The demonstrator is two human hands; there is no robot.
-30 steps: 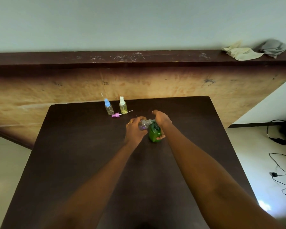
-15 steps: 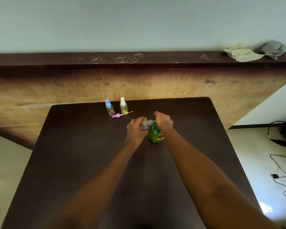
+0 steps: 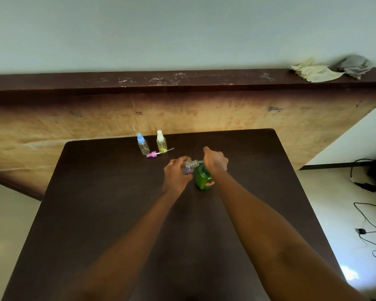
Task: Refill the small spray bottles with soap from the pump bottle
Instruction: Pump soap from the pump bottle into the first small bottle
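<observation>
Small spray bottle (image 3: 188,167), uncapped, sits wrapped in the fingers of the left hand (image 3: 176,174), tipped sideways with its mouth right at the spout of the green pump bottle (image 3: 202,181). The right hand (image 3: 215,162) is clamped over the pump head, fingers curled on top, a thumb tip showing low on the green body, which stands on the tabletop (image 3: 96,203). The danger here, I'd say: one hard press and soap overshoots that narrow neck, or the mouth drifts off the spout and it all runs over the left fingers. Just beyond those fingers lies the purple spray head (image 3: 153,154). Further out stand a blue-capped bottle (image 3: 142,144) and a white-capped bottle (image 3: 161,143), both upright.
</observation>
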